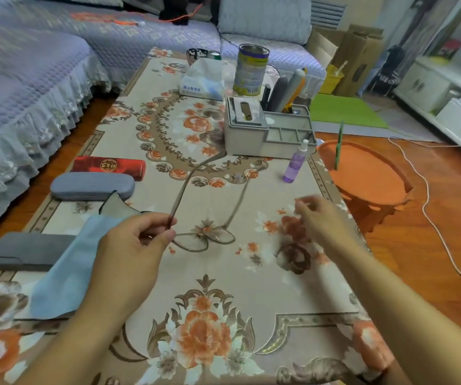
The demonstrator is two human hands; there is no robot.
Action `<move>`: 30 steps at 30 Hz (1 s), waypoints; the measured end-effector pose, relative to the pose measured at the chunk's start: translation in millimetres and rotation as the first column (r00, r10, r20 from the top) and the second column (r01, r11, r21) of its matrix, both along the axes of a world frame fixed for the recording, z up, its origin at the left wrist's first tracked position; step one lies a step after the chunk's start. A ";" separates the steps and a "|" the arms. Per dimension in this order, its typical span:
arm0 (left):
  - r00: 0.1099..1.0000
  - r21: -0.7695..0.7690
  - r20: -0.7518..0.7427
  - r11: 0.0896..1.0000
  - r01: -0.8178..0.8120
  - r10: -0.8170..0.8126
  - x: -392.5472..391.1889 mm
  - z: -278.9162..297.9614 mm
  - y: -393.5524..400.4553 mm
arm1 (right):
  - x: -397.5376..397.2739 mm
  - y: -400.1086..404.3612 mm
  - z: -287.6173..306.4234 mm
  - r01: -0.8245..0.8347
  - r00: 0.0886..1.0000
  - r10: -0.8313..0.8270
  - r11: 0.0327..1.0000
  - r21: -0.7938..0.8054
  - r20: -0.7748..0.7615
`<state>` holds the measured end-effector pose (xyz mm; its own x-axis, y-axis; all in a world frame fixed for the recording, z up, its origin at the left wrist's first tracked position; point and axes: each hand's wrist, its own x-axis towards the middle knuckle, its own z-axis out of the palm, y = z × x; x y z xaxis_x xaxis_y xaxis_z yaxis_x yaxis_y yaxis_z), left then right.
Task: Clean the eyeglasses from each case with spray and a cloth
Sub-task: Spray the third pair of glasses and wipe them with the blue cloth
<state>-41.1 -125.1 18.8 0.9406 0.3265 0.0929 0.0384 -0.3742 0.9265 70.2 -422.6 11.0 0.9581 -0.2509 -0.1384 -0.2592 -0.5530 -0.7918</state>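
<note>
Eyeglasses (205,237), thin-framed, temples unfolded and pointing away from you: your left hand (129,254) pinches the left temple near its hinge between thumb and fingers, lenses over the floral tablecloth (212,315). Your right hand (314,215) hovers beside the frame, fingers loosely curled, holding nothing. Left edge of the table: red case (109,167), blue-grey case (92,186) and dark grey case (30,251), all closed, with a blue cloth (68,273) beside them. Right edge: purple spray bottle (296,163). Beyond it, a grey organiser (268,129) holding upright items, a tissue pack (203,79), a tin (251,69).
</note>
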 end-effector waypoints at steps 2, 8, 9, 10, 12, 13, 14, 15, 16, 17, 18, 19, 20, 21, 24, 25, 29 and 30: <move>1.000 0.012 0.008 1.000 -0.022 0.022 2.7 -1.5 2.6 | 47.6 -12.9 -0.9 0.094 0.995 -0.094 0.995 0.031 0.018; 0.999 0.055 0.048 0.998 -0.024 0.021 9.9 -14.1 5.5 | 135.0 -5.1 -17.7 0.084 0.989 -0.095 0.991 0.100 0.113; 0.998 0.062 0.052 0.998 -0.025 0.022 10.6 -16.1 5.2 | 139.0 -2.1 -20.3 0.105 0.982 -0.110 0.994 0.042 0.153; 0.998 0.061 0.055 0.998 -0.030 0.026 11.1 -17.0 4.2 | 141.2 -1.7 -21.6 0.122 0.974 -0.116 0.992 -0.019 0.195; 0.997 0.050 0.059 0.998 -0.045 0.042 11.7 -16.8 1.4 | 135.0 -2.4 -12.7 0.095 0.965 -0.071 0.992 -0.086 0.253; 0.996 0.046 0.066 0.997 -0.056 0.053 12.1 -16.5 0.2 | 125.5 -2.6 -3.3 0.044 0.959 -0.030 0.998 -0.045 0.283; 0.995 0.043 0.074 0.997 -0.067 0.064 12.2 -16.0 -1.5 | 106.7 0.8 11.3 -0.038 0.956 0.011 0.995 0.088 0.293; 0.994 0.044 0.083 0.996 -0.077 0.073 11.9 -15.4 -3.1 | 83.6 5.5 23.9 -0.143 0.957 0.054 0.942 0.304 0.283; 0.992 0.047 0.095 0.995 -0.084 0.079 11.4 -14.9 -4.7 | 54.8 10.9 37.0 -0.237 0.957 0.102 0.819 0.523 0.273; 0.991 0.048 0.109 0.995 -0.089 0.083 10.5 -14.2 -7.4 | 23.0 14.7 46.0 -0.297 0.954 0.173 0.642 0.706 0.244; 0.989 0.045 0.123 0.995 -0.091 0.085 9.2 -13.2 -10.4 | -7.9 17.4 47.7 -0.314 0.941 0.262 0.453 0.834 0.212; 0.987 0.040 0.135 0.995 -0.091 0.085 6.8 -12.1 -14.4 | -38.2 21.2 44.9 -0.293 0.917 0.354 0.284 0.913 0.185; 0.986 0.035 0.148 0.995 -0.089 0.083 4.2 -11.4 -18.4 | -64.9 26.3 38.2 -0.245 0.889 0.425 0.133 0.960 0.168; 0.984 0.034 0.159 0.996 -0.087 0.080 1.9 -11.0 -21.8 | -86.3 31.8 30.3 -0.183 0.863 0.480 0.010 0.983 0.156; 0.980 0.062 0.186 0.994 -0.087 0.074 -4.2 -14.3 -29.7 | -114.5 44.4 5.5 -0.028 0.799 0.588 -0.171 0.985 0.125; 0.979 0.072 0.194 0.994 -0.084 0.069 -6.2 -15.7 -31.7 | -115.8 46.6 1.0 -0.012 0.777 0.616 -0.194 0.981 0.131; 0.972 0.098 0.230 0.993 -0.073 0.048 -13.6 -16.3 -38.5 | -109.8 51.8 3.8 0.006 0.728 0.660 -0.281 0.960 0.188; 0.969 0.111 0.243 0.991 -0.075 0.046 -14.1 -16.4 -39.3 | -108.6 52.4 5.7 0.005 0.718 0.667 -0.292 0.956 0.200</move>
<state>-55.2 -164.4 2.4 0.8649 0.3551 0.3547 -0.1534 -0.4859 0.8604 -38.3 -370.2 16.7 0.5901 0.8071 -0.0188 -0.7402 0.5316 -0.4118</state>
